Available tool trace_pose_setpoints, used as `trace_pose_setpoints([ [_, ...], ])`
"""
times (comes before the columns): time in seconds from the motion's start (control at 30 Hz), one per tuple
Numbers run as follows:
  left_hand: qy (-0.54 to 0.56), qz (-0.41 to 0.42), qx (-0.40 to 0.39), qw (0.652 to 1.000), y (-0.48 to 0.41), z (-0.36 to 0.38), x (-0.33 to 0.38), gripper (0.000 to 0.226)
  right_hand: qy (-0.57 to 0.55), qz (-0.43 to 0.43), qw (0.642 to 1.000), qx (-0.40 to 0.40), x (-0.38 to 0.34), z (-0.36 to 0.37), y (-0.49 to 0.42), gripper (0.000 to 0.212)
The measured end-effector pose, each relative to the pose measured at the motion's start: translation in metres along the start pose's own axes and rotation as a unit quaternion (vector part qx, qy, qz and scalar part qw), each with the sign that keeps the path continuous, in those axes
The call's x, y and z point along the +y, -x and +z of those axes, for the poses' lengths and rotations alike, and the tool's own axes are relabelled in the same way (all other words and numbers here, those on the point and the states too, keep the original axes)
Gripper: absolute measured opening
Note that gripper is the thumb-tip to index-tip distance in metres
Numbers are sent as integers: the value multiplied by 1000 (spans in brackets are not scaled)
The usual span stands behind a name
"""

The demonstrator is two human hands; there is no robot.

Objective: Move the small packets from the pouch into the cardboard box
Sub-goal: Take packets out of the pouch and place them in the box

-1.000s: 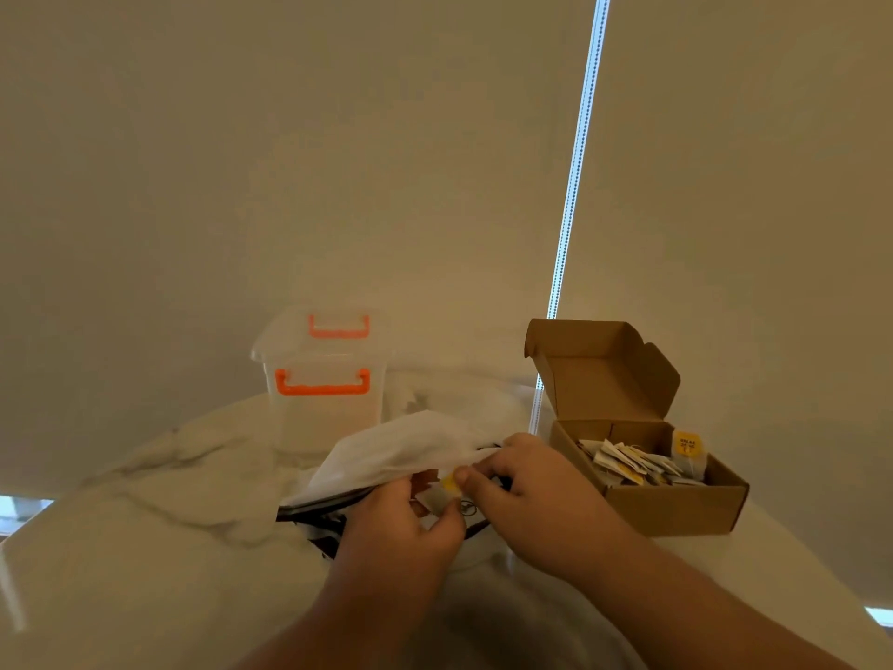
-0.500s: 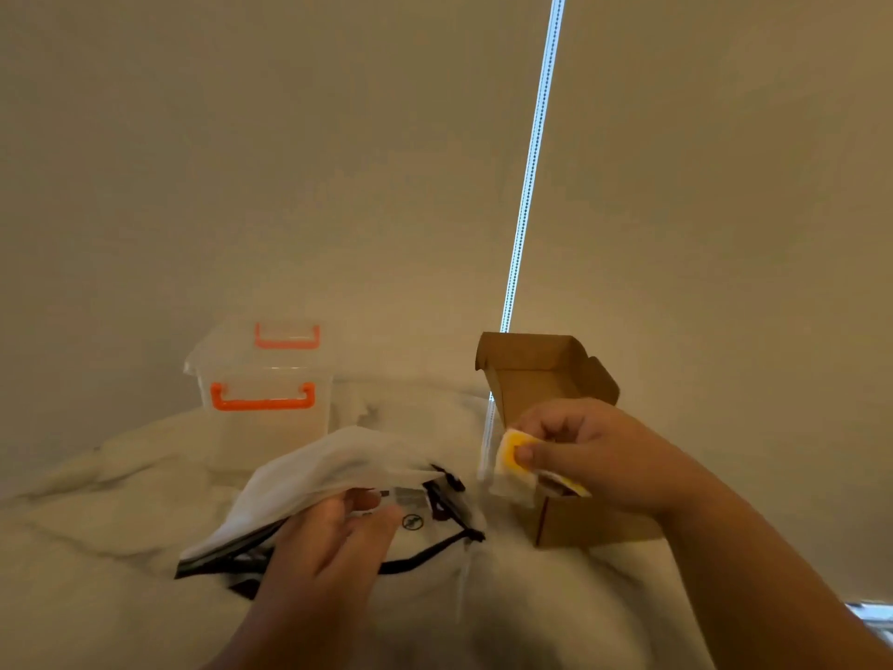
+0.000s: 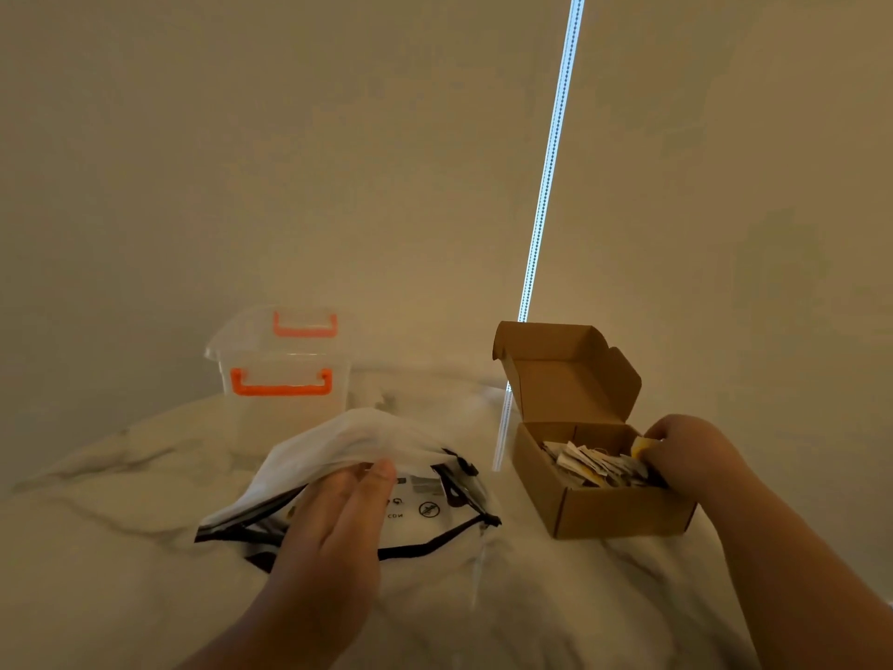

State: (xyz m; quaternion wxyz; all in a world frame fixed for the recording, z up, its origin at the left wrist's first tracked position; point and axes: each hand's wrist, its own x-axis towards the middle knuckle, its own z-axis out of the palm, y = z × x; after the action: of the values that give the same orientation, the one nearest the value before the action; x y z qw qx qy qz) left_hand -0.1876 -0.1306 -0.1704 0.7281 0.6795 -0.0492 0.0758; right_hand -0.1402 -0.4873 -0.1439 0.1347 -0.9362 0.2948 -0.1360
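Now the right hand (image 3: pixel 686 452) pinches a yellow packet (image 3: pixel 645 447) at the open cardboard box's (image 3: pixel 618 512) right end, over the heaped packets (image 3: pixel 589 464), while the left hand (image 3: pixel 338 519) lies flat, fingers straight, on the pouch (image 3: pixel 348 437) on the tabletop (image 3: pixel 121 524).

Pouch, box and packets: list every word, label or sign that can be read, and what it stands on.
"CON", perhaps cut off by the left hand: on the pouch.
Round crossed-out sign: on the pouch, no words.
White label on the pouch: too blurred.
Packets in the cardboard box: print too small.
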Motion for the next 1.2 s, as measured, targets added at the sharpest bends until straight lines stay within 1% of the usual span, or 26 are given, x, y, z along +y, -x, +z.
trace_pose_setpoints([
  [0.07,-5,-1,3,1000,0,0,2,22,7,-8,1000,4,-2,-1,-1,18],
  [0.13,-9,-6,3,1000,0,0,5,21,-23,-27,999,22,-5,-7,1,12],
  [0.2,-4,-19,3,1000,-2,-2,7,23,-70,-85,993,42,-6,-14,2,10],
  [0.27,1,-35,1,999,-6,-3,8,27,-91,-128,987,30,-7,-15,3,11],
  [0.3,6,-46,2,999,-9,-4,9,26,-63,-125,990,11,-8,-13,1,12],
  [0.33,6,-53,3,999,-12,-5,10,25,-6,-109,994,-3,-9,-7,0,17],
  [0.4,-44,-33,-13,998,-17,-8,14,24,119,-60,991,1,-11,4,1,32],
  [0.43,-69,-19,-23,997,-20,-10,16,26,144,-44,988,18,-13,6,2,38],
  [0.47,-71,-25,-23,997,-22,-13,20,29,136,-39,989,39,-16,4,4,45],
  [0.53,-81,-39,-30,995,-26,-18,27,29,78,-65,991,92,-25,-5,13,49],
  [0.57,-87,-35,-30,995,-28,-20,33,30,39,-93,988,115,-30,-9,16,45],
  [0.63,-72,-42,-17,996,-34,-23,38,29,-55,-180,973,134,-46,-19,35,28],
  [0.7,-65,-62,-11,996,-38,-25,41,25,-167,-282,936,128,-71,-24,66,4],
  [0.77,-78,-54,-16,995,-41,-27,42,26,-254,-349,898,88,-97,-26,106,8],
  [0.8,-78,-52,-14,995,-42,-28,42,25,-275,-371,885,57,-108,-26,123,10],
  [0.83,-71,-59,-14,996,-43,-28,43,24,-273,-390,879,20,-117,-22,137,14],
  [0.9,-69,-72,-9,995,-40,-28,44,22,-224,-417,879,-53,-129,-9,155,22],
  [0.93,-68,-76,-8,995,-37,-29,44,22,-194,-423,882,-72,-133,0,160,25],
  [1.03,-59,-115,-11,992,-39,-26,54,18,-131,-420,896,-57,-143,20,170,30],
  [1.1,-61,-163,-36,984,-41,-29,57,16,-78,-415,906,-13,-148,27,172,34],
  [1.13,-83,-175,-35,980,-43,-31,57,14,-55,-416,908,8,-150,30,172,34],
  [1.17,-125,-151,-30,980,-45,-33,53,14,-43,-415,909,17,-152,32,171,34],
  [1.2,-188,-82,-20,978,-48,-35,48,16,-42,-416,908,17,-154,35,171,33],
])
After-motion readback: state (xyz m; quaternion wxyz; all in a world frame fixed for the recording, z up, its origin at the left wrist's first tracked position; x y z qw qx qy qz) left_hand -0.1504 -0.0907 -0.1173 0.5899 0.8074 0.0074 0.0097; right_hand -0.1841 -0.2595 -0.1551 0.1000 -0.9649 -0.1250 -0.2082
